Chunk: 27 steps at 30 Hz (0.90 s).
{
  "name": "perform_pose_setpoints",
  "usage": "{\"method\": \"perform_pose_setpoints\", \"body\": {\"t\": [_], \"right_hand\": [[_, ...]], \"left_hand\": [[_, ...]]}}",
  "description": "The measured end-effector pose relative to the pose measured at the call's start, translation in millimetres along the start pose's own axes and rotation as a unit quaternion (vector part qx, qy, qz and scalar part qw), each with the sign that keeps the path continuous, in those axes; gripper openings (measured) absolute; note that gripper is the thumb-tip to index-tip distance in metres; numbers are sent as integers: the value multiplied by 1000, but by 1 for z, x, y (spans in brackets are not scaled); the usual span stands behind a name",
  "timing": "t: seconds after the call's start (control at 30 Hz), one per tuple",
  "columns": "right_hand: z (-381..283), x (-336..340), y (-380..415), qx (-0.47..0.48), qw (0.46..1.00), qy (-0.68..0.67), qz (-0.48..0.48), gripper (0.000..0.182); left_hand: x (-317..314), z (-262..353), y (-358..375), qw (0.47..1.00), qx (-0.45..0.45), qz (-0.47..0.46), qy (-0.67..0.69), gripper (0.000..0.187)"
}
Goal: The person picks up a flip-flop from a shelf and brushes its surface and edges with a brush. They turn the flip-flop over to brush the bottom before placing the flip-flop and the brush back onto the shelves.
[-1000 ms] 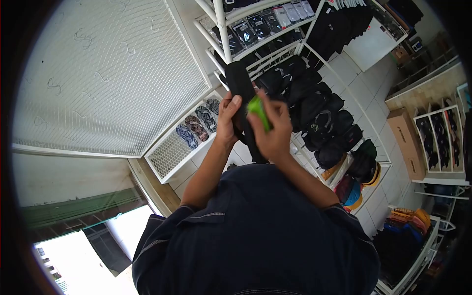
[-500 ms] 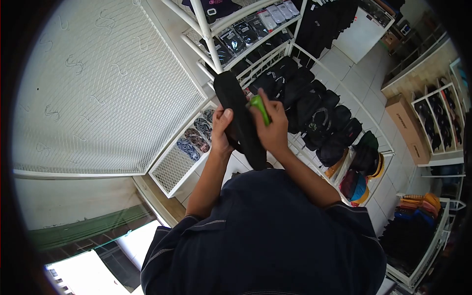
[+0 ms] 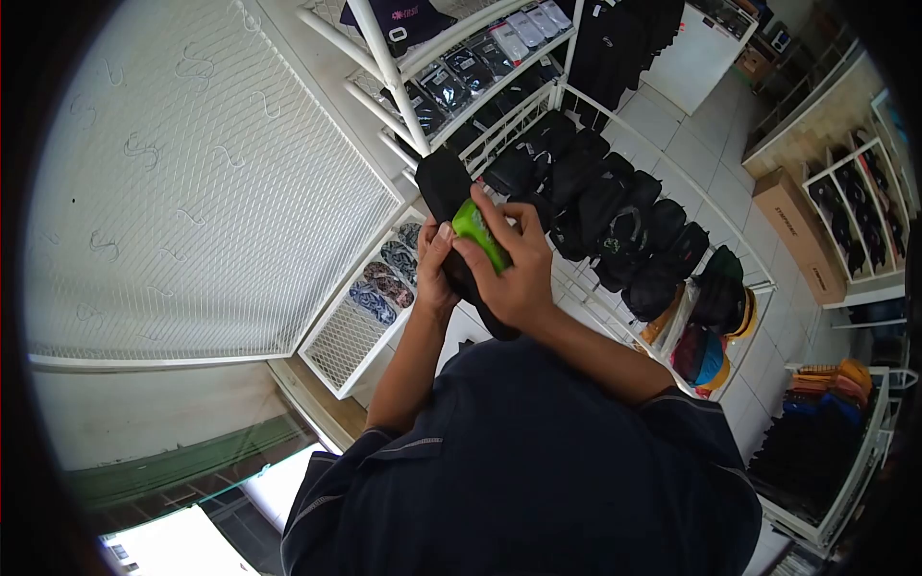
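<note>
A long, dark black object with rounded ends (image 3: 442, 180) is held upright at a slant in front of my chest. It may be a soft case or bag; its exact kind does not show. My left hand (image 3: 435, 274) grips its left side, thumb on the near face. In my right hand (image 3: 520, 272) is a bright green, palm-sized object (image 3: 478, 233), fingers and thumb around it. The green object lies against the black face, close to my left thumb. What it is made of I cannot make out.
Beyond my hands a low white rack (image 3: 663, 144) holds many black bags and caps. White shelves (image 3: 499, 91) with packaged goods stand ahead. At left are a wire mesh panel (image 3: 192, 211) with hooks and a mesh bin (image 3: 338, 363) with patterned items. A cardboard box (image 3: 800, 235) leans at right.
My right hand has moved left and slightly down along the black object, bringing the green object from its right edge onto its face beside my left thumb. The view has shifted slightly.
</note>
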State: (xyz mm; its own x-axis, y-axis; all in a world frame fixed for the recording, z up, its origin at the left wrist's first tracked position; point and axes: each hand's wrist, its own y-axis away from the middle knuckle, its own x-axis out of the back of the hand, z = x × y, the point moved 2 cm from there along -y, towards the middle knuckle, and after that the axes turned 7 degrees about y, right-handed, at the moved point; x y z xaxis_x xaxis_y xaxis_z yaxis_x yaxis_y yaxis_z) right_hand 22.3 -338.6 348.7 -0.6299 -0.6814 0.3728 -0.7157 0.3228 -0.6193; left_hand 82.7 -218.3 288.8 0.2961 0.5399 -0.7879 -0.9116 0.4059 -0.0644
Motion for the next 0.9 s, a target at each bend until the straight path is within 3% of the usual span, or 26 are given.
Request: {"method": "perform_pose_setpoints", "body": {"t": [0.07, 0.17, 0.3, 0.37, 0.43, 0.5, 0.57, 0.63, 0.73, 0.8, 0.83, 0.9], "right_hand": [[17, -7, -17, 8, 1000, -9, 17, 55], [40, -17, -39, -53, 996, 31, 64, 54], [-15, -2, -16, 65, 998, 11, 8, 57], [11, -10, -33, 17, 1000, -11, 15, 54], [34, -15, -56, -50, 998, 37, 29, 52], [27, -17, -52, -34, 996, 73, 23, 53], [1, -15, -20, 37, 998, 45, -16, 57], [-14, -8, 17, 31, 993, -13, -109, 62], [9, -4, 25, -17, 993, 36, -110, 61], [49, -11, 9, -45, 993, 91, -52, 52], [59, -9, 8, -45, 993, 92, -50, 52], [76, 1, 5, -135, 990, 11, -27, 53]], "left_hand": [[-5, -1, 2, 999, 23, -17, -13, 59], [-4, -12, 9, 995, 51, -36, -75, 57], [13, -17, 8, 999, 16, 0, 49, 53], [-1, -10, 14, 995, 90, 13, 49, 53], [0, -14, 17, 995, 92, 45, 12, 52], [7, -15, 11, 996, 82, 40, 22, 49], [18, -13, 1, 993, -24, 116, 26, 52], [8, 13, -6, 990, 40, -14, 132, 59], [-6, 19, -6, 998, -3, 37, 47, 64], [-9, 17, -3, 999, 7, 48, 21, 72], [-14, 17, -2, 999, 8, 46, 20, 72], [-29, 19, -3, 997, -27, 37, 67, 75]]}}
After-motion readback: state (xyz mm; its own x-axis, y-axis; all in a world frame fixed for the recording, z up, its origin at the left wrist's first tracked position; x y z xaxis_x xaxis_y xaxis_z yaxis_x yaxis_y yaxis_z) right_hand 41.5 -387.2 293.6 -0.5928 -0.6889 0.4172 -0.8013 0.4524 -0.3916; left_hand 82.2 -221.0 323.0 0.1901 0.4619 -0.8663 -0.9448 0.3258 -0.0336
